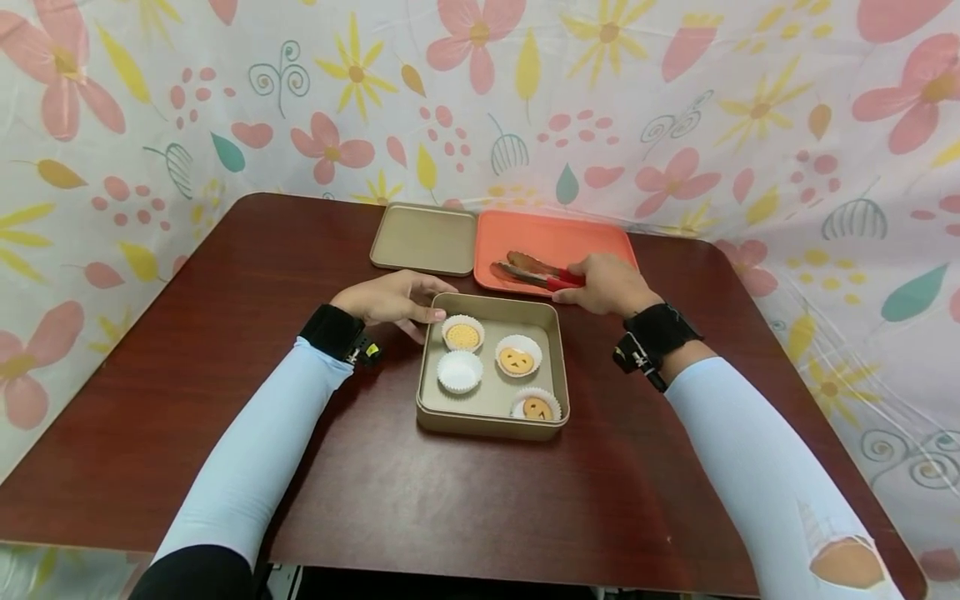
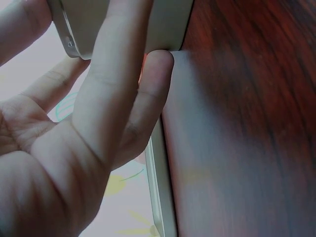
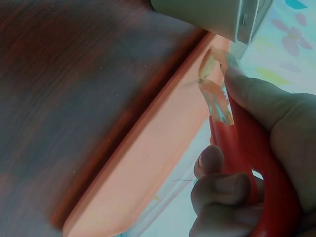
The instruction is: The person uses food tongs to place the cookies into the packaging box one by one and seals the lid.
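A gold square tin (image 1: 491, 427) stands on the table, holding several white paper baking cups. Round biscuits (image 1: 516, 360) lie in three of the cups; another white cup (image 1: 459, 372) shows nothing inside. My left hand (image 1: 397, 298) holds the tin by its back left corner, the thumb at the rim and fingers around the outside. Red-handled tongs (image 1: 536, 272) are gripped in my right hand (image 1: 611, 286), low over the orange tray (image 1: 600, 236). In the right wrist view the fingers curl round the red handles (image 3: 247, 148); whether the tongs touch the tray is unclear.
A flat gold lid or tray (image 1: 423, 239) lies behind the tin, beside the orange tray. The brown table (image 1: 300, 467) meets a flower-patterned sheet (image 1: 480, 100) along its back and sides.
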A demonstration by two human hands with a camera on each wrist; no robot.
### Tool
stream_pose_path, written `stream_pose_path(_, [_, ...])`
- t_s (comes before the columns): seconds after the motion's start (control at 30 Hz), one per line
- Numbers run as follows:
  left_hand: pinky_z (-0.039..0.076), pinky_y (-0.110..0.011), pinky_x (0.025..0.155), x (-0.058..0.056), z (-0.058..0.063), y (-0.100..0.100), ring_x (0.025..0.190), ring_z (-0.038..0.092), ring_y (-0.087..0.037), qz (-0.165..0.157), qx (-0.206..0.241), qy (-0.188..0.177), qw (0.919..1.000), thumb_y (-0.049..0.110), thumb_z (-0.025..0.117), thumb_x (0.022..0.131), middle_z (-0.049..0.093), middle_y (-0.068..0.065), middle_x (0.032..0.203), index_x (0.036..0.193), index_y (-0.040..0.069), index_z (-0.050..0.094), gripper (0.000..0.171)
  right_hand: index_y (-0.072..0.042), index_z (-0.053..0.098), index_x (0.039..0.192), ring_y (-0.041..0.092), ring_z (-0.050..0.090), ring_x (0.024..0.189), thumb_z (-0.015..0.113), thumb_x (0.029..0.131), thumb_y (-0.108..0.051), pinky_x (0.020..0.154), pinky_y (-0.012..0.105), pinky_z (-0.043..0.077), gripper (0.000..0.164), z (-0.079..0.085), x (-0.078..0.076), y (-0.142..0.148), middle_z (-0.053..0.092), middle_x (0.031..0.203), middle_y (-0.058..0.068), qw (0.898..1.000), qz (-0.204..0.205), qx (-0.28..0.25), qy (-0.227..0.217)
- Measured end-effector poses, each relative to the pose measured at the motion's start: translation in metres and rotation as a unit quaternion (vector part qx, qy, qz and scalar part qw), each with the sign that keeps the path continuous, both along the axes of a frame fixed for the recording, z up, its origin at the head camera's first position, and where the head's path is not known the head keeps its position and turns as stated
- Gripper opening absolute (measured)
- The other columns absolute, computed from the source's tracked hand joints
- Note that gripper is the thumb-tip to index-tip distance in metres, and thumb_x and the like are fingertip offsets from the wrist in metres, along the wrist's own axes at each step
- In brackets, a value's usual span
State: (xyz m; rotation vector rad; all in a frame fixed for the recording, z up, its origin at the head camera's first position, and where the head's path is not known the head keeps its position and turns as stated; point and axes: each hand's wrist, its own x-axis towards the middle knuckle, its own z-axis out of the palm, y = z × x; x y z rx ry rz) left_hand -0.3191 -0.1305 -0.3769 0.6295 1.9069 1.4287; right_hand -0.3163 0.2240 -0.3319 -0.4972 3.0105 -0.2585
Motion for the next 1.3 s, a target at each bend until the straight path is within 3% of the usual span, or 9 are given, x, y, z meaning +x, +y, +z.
stream_pose_path(0.1, [0.063,-0.051,0.085,-0.001,-0.001,0.001,0.116,0.062,-0.039,-0.003,0.002,0.000,1.0000,0.005,0.065,0.101,0.046,-0.021,0.147,0.150,0.001,0.046,0.053,-0.009,0.074,0.121,0.028,0.053,0.085,0.075,0.094,-0.040,0.066,0.037,0.040,0.041,-0.002,0.001,0.003,0.067,0.093,0.009,1.000,-0.023,-0.011,-0.010])
stream_pose_path(0.2, [0.063,-0.051,0.085,-0.002,-0.001,0.001,0.116,0.062,-0.038,-0.001,0.000,-0.001,1.0000,0.005,0.065,0.101,0.046,-0.021,0.147,0.150,0.001,0.047,0.052,-0.011,0.073,0.124,0.030,0.054,0.088,0.075,0.095,-0.041,0.065,0.038,0.042,0.043,-0.004,0.000,0.006,0.069,0.097,0.010,0.999,-0.029,-0.016,-0.014])
stream_pose_path(0.53, [0.063,-0.051,0.084,-0.001,0.000,-0.001,0.116,0.062,-0.039,0.003,-0.003,-0.001,1.0000,0.005,0.065,0.101,0.045,-0.020,0.147,0.150,0.002,0.047,0.052,-0.012,0.075,0.100,0.026,0.046,0.070,0.075,0.095,-0.037,0.056,0.033,0.031,0.025,-0.006,0.000,0.007,0.051,0.066,0.004,0.999,-0.007,-0.034,0.003])
stream_pose_path(0.77, [0.063,-0.051,0.085,0.000,-0.001,0.000,0.116,0.062,-0.040,0.009,-0.005,-0.008,0.9999,0.004,0.065,0.101,0.044,-0.018,0.148,0.150,0.002,0.047,0.053,-0.007,0.072,0.128,0.027,0.051,0.078,0.074,0.096,-0.038,0.065,0.035,0.037,0.045,-0.007,0.000,0.009,0.070,0.096,0.010,0.999,-0.003,-0.042,0.000])
stream_pose_path(1.0, [0.063,-0.050,0.084,0.002,0.000,0.001,0.114,0.063,-0.038,0.012,-0.007,-0.005,0.9999,0.004,0.065,0.101,0.046,-0.018,0.148,0.150,0.003,0.047,0.052,-0.008,0.074,0.121,0.027,0.049,0.072,0.072,0.097,-0.039,0.062,0.036,0.035,0.038,0.000,0.005,0.016,0.055,0.071,0.006,0.999,-0.007,-0.044,0.007])
stream_pose_path(1.17, [0.063,-0.050,0.083,0.002,0.000,0.001,0.113,0.063,-0.038,0.014,-0.008,-0.006,0.9998,0.003,0.064,0.101,0.046,-0.018,0.147,0.150,0.002,0.047,0.052,-0.008,0.063,0.141,0.029,0.050,0.074,0.071,0.097,-0.041,0.060,0.036,0.036,0.055,0.012,0.010,0.020,0.060,0.078,0.009,0.999,-0.019,-0.038,0.012])
stream_pose_path(1.3, [0.063,-0.050,0.083,0.001,0.000,0.001,0.113,0.063,-0.037,0.016,-0.011,-0.006,0.9998,0.003,0.064,0.101,0.046,-0.018,0.147,0.150,0.002,0.047,0.051,-0.007,0.060,0.143,0.029,0.052,0.068,0.070,0.097,-0.044,0.056,0.035,0.038,0.060,0.024,0.017,0.020,0.063,0.081,0.012,0.999,-0.014,-0.034,0.023])
